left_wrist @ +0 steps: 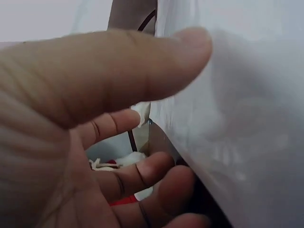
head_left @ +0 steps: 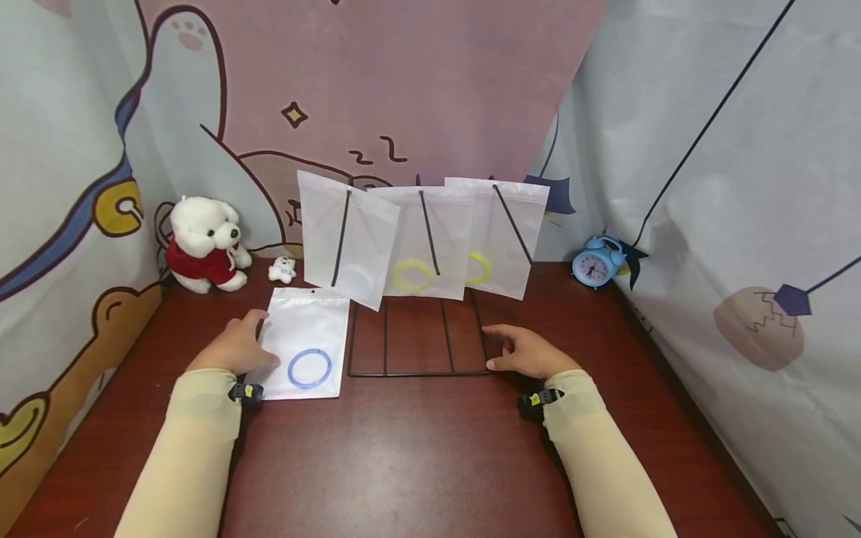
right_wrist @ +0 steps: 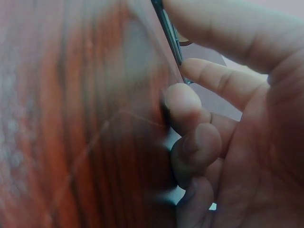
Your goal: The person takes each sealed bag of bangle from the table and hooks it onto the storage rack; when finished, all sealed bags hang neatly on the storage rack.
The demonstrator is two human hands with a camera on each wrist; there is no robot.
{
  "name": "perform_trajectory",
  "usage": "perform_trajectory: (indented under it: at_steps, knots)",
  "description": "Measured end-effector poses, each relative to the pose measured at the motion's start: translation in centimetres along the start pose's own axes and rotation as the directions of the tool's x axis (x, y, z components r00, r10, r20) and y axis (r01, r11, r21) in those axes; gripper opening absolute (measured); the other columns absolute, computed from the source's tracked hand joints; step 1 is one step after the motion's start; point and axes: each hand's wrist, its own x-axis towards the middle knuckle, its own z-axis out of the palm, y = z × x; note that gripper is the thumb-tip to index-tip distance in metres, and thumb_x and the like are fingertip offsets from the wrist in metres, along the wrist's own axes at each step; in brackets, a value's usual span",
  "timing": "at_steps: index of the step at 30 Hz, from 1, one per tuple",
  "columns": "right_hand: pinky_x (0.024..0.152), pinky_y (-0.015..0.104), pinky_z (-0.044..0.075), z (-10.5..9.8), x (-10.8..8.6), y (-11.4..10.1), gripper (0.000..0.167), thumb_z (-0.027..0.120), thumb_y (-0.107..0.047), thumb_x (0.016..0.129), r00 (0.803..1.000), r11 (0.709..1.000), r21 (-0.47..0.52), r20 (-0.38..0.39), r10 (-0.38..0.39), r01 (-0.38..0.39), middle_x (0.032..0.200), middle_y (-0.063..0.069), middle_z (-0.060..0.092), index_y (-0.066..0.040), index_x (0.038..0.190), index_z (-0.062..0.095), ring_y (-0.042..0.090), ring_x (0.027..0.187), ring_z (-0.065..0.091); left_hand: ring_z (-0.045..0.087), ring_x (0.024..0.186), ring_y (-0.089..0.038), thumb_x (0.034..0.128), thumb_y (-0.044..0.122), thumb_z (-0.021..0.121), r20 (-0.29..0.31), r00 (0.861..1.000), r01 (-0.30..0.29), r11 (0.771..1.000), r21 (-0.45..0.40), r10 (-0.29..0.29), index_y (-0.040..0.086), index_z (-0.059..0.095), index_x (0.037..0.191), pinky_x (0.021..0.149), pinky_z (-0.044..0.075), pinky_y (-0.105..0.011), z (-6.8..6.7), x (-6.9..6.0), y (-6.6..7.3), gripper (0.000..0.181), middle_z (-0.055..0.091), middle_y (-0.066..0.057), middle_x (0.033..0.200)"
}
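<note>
My left hand (head_left: 235,345) lies at the left edge of a white zip-top bag (head_left: 279,336) flat on the table, thumb and index finger spread apart. The thumb reaches over the bag's edge in the left wrist view. A blue ring (head_left: 291,370) shows on the bag's lower part. By the right side of a black wire rack (head_left: 417,374), my right hand (head_left: 531,353) has its index finger and thumb at the frame, other fingers curled against the table. Three white zip-top bags hang from the rack's prongs: a tilted left one (head_left: 319,239), a middle one (head_left: 403,224) and a right one (head_left: 471,209).
Yellow rings show on the middle and right hanging bags. A white plush dog (head_left: 202,261) in red sits at the back left beside a small white figurine (head_left: 282,270). A blue alarm clock (head_left: 593,267) stands at the back right. Printed cloth surrounds the brown table (head_left: 403,463).
</note>
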Motion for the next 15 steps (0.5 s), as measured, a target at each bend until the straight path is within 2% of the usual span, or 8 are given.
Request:
perform_trajectory:
  at_steps: [8,15]
  knots:
    - [0.062,0.032,0.046,0.12,0.04,-0.02,0.073,0.085,-0.024,0.091,1.000,1.000,-0.011,-0.006,0.018,-0.018,0.076,0.002,0.059,-0.017,0.156,0.052,0.017,0.070,0.054,0.043,0.130,-0.057,0.0834,0.021,0.088,-0.019,1.000,0.026,0.999,0.033,-0.025,-0.002,0.021,0.163,0.103,0.046,-0.075,0.51,-0.09,0.64,0.107,0.034,-0.041,0.146]
    - [0.061,0.032,0.045,0.02,-0.10,-0.20,0.074,0.085,-0.025,0.091,1.000,1.000,-0.020,-0.006,0.015,-0.015,0.076,0.002,0.059,-0.016,0.156,0.052,0.017,0.070,0.054,0.042,0.132,-0.057,0.0842,0.021,0.087,-0.008,0.999,0.040,0.998,0.040,-0.039,-0.002,0.020,0.163,0.104,0.045,-0.076,0.51,-0.09,0.85,0.106,0.034,-0.040,0.147]
